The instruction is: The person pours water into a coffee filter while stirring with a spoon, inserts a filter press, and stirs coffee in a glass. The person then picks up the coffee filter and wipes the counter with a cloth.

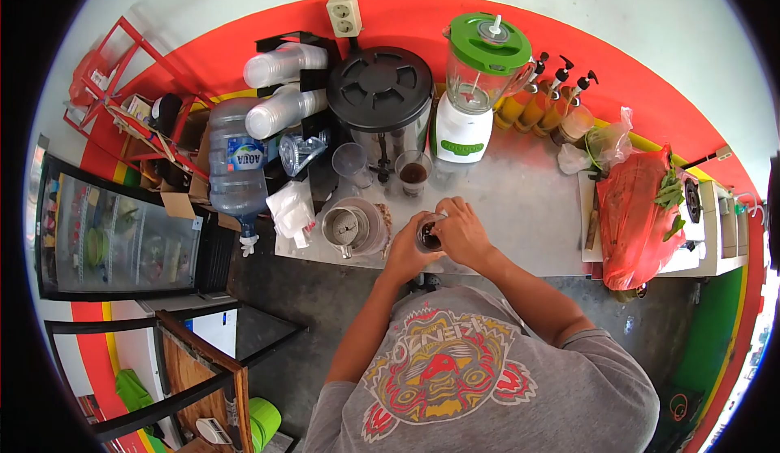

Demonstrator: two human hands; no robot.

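Observation:
A clear plastic cup (424, 246) with dark contents stands near the front edge of the metal counter. My left hand (404, 253) is wrapped round its left side. Over the cup's right rim, my right hand (460, 232) has its fingers bent and closed together; what they hold, if anything, is hidden. Just behind the hands is a second clear cup (413, 175) with brown liquid in it. To the left of my left hand, a metal strainer (345, 227) rests on a clear pitcher (375, 238).
A black-lidded steel dispenser (380, 91), a green-lidded blender (465, 124) and several pump bottles (536, 105) line the wall. An upturned water jug (236, 160) stands left. On the right lies a red plastic bag (635, 217). An empty-looking cup (351, 164) stands behind the strainer.

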